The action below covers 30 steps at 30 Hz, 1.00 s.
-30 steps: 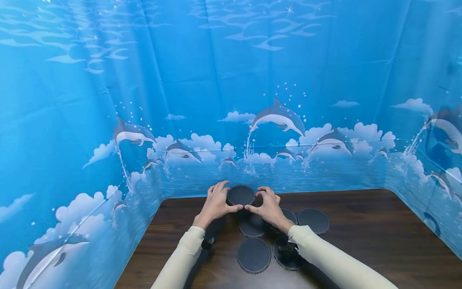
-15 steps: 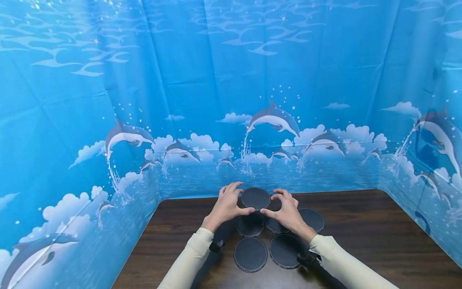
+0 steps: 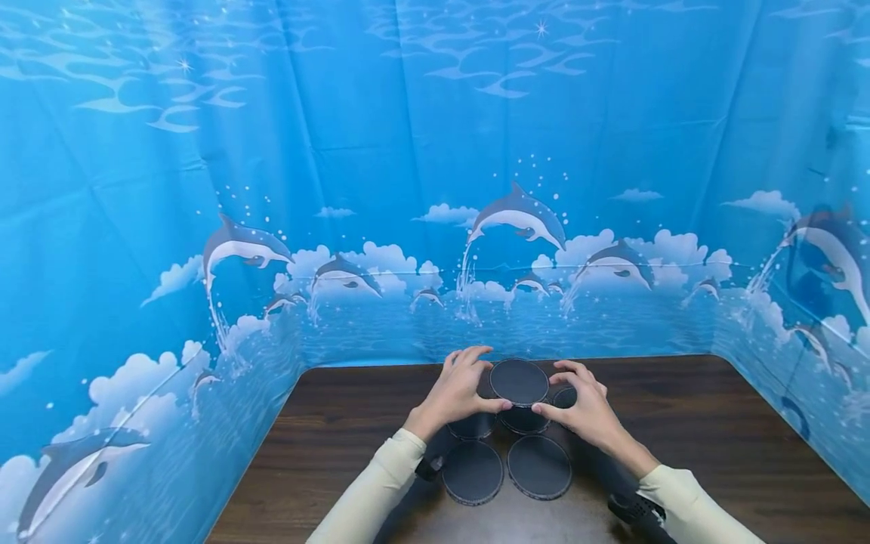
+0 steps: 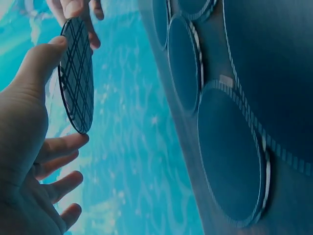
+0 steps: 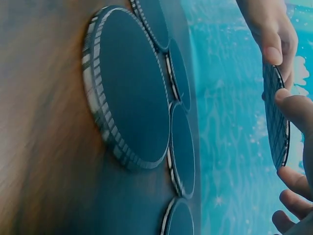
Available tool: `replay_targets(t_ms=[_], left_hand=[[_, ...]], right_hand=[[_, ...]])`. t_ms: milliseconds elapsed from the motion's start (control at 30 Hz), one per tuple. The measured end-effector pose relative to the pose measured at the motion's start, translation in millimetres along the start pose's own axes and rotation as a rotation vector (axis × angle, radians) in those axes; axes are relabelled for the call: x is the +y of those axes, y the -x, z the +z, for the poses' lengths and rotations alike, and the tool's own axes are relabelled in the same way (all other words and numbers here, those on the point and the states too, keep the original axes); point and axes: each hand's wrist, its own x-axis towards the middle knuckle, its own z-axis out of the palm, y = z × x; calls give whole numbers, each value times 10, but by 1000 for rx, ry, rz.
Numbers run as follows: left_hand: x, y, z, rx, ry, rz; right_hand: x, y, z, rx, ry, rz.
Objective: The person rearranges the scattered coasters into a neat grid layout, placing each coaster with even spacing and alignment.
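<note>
A round black coaster [image 3: 519, 381] with a pale stitched rim is held above the table between both hands. My left hand [image 3: 458, 393] pinches its left edge between thumb and fingers, and my right hand [image 3: 587, 408] pinches the right edge the same way. In the left wrist view the underside of the held coaster [image 4: 77, 81] shows a plaid pattern. Below it lies another coaster [image 3: 525, 421], partly covered. Nearer to me are a front-left coaster [image 3: 472, 472] and a front-right coaster [image 3: 540, 467], side by side.
The dark wooden table [image 3: 714, 438] carries further coasters, including one behind my left thumb [image 3: 471, 428] and one partly hidden by my right hand. A blue dolphin-print curtain [image 3: 381, 189] rises along the table's back and sides.
Both hands have moved to the right together with the coaster between them. The coasters on the table have stayed in their places.
</note>
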Motion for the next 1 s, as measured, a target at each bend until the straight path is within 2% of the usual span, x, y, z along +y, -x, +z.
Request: replay_targets(t_ms=[267,500,733,1000], left_hand=[[279,-175,154,-48,-83,46],[453,-272,243,-94,-97,94],[658,-259,340,-111,-142,103],[837,-161,512,-165,-106,72]], right_hand=[[120,141,-326,-13,68,-22],[201,275,-508,-9,108,-2],[237,450,-638,-44,125,46],[265,669,-706,-141,139,130]])
